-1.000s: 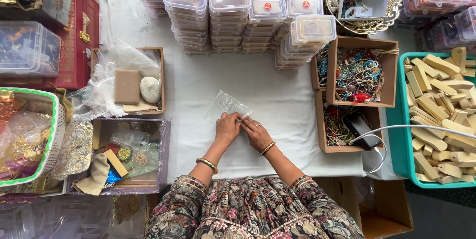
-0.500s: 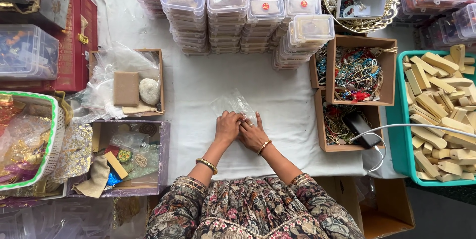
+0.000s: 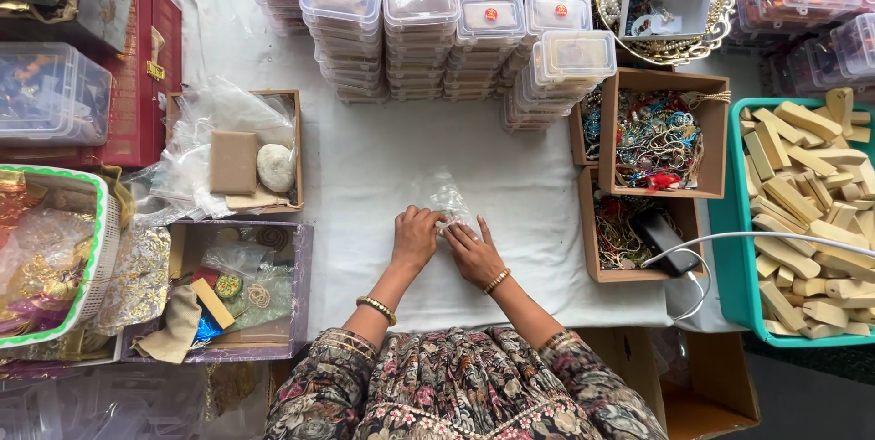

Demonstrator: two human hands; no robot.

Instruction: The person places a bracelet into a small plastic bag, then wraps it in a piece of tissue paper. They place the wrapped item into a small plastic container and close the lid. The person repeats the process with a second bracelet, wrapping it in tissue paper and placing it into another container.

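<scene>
Far left, a clear tub (image 3: pixel 50 93) sits beside a red case (image 3: pixel 137 84), with a green-rimmed basket (image 3: pixel 91 248) of foil wrap below. Next, a brown box (image 3: pixel 232 153) holds plastic film, a tan pad and a pale stone; under it a tray (image 3: pixel 239 289) with bits, a yellow block and rings. White tabletop (image 3: pixel 365 176) in the middle. My left hand (image 3: pixel 415 238) rests knuckles up, fingers curled down onto the near edge of a small clear bag (image 3: pixel 445 198). My right hand (image 3: pixel 474 253) lies just beside it, touching, fingers stretched flat, pressing the same bag edge. Neither hand lifts it; both pin it to the tabletop. The bag lies flat mid-tabletop, just beyond my fingertips, contents too small to tell. Bangles on both wrists. Behind, stacks of lidded plastic boxes (image 3: pixel 437 20) run along the far edge. Right of the hands, two open cartons (image 3: pixel 656 134) hold tangled bead jewellery; a black device (image 3: pixel 663 244) with white cable lies on the nearer one. Far right, a teal crate (image 3: pixel 729 221) full of pale wooden blocks (image 3: pixel 811 203).
</scene>
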